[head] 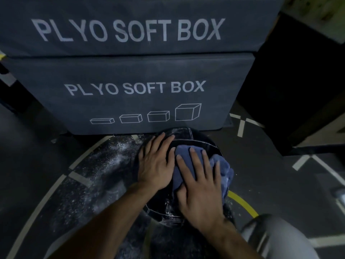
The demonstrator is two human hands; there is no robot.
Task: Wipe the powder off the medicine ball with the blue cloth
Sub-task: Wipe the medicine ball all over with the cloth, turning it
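Item 1, my right hand [200,186]: fingers straight and slightly spread, palm down, pressing flat on the blue cloth [220,166]. Nothing is curled or pinched; the cloth is held by pressure alone.

Item 2, my left hand [158,165]: fingers straight and fanned, laid flat on the bare top of the medicine ball [196,136], at 9 o'clock from the right hand. Its thumb runs along the cloth's left edge, and the two hands nearly touch there.

Item 3, the blue cloth: bunched, draped over the top of the ball, its folds spilling toward 3 o'clock past the right hand's fingers.

Item 4, the medicine ball: dark, with pale stitched seams, resting on the floor [280,186] low in the middle of my view. White powder [179,130] shows on its skin at 12 o'clock beyond the left fingertips, and more at 6 o'clock near the wrists.

Item 5, the floor: dark, with pale painted lines and a yellow arc at 4 o'clock from the ball. Scattered powder streaks lie at 9 o'clock from the ball.

Item 6, two stacked grey pads marked PLYO SOFT BOX [134,87], at 12 o'clock, the lower one just behind the ball.

Item 7, my knee in grey cloth [276,238], at 5 o'clock.
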